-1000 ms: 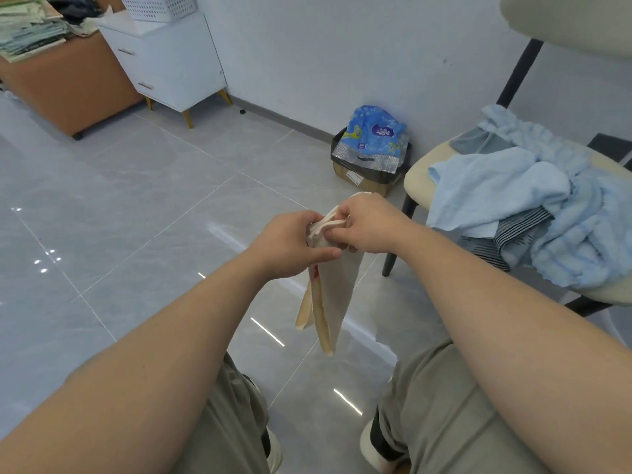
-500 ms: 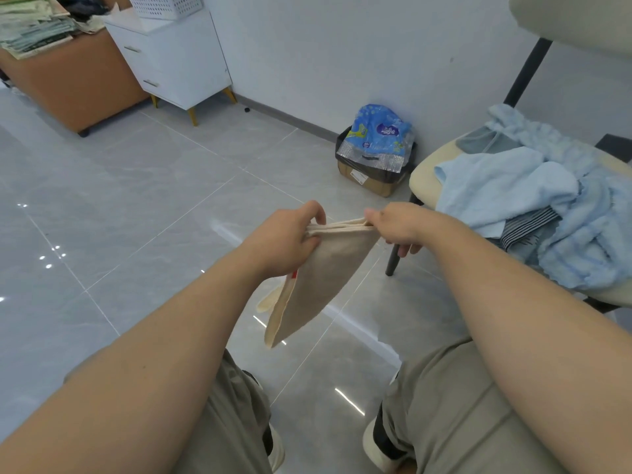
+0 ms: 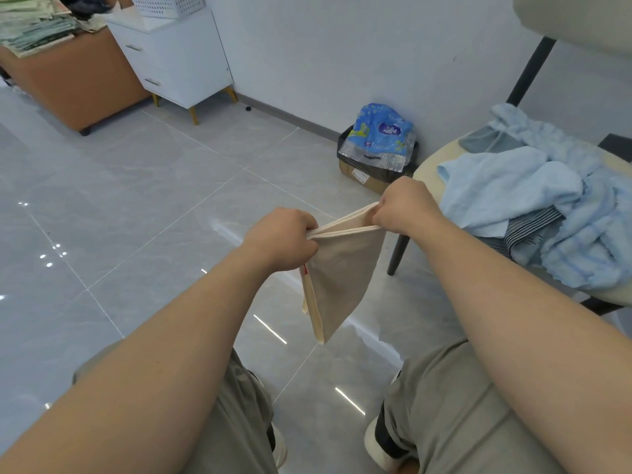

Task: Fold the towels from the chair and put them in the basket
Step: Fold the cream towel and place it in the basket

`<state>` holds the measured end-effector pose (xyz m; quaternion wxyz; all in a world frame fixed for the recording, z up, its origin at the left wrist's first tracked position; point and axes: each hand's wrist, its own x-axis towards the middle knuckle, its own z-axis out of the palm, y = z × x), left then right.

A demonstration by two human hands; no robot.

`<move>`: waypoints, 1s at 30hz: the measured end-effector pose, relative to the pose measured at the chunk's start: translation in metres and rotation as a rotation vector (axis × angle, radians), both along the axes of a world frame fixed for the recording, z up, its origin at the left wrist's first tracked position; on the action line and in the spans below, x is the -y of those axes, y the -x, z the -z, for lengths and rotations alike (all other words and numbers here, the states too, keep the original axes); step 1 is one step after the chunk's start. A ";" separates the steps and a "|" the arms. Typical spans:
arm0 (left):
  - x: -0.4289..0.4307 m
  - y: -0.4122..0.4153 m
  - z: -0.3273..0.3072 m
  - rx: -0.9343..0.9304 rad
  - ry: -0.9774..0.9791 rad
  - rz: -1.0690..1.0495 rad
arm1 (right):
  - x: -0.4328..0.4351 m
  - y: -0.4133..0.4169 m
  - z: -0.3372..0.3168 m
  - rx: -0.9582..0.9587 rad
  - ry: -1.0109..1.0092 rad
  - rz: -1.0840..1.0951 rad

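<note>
left hand [image 3: 280,239] and right hand [image 3: 405,206] pinch the cream towel [image 3: 338,275] by its top corners, fingers [image 3: 380,218] curled tight; edges between them should line up before folding again.

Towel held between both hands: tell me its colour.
The towel is plain beige, best seen in the head view.

Both bare forearms reach forward, knuckles up. The left hand [image 3: 280,239] is curled, pinching one top corner of a folded beige cloth towel [image 3: 342,268]. The right hand [image 3: 405,206], slightly higher and farther out, pinches the other corner.
</note>
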<state>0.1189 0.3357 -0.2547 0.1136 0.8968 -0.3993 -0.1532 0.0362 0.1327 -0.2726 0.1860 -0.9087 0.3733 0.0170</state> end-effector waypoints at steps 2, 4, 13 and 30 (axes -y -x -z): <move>-0.002 -0.002 0.000 -0.090 0.026 -0.066 | -0.001 0.001 -0.002 0.065 -0.096 -0.040; -0.004 -0.005 -0.001 -0.169 0.078 -0.138 | -0.002 0.004 -0.003 0.165 -0.215 -0.011; -0.004 -0.007 0.001 -0.188 0.159 -0.269 | -0.016 0.009 -0.015 0.288 -0.710 0.024; 0.002 0.001 0.014 -0.295 0.493 -0.150 | -0.029 0.017 -0.021 0.108 -0.283 -0.551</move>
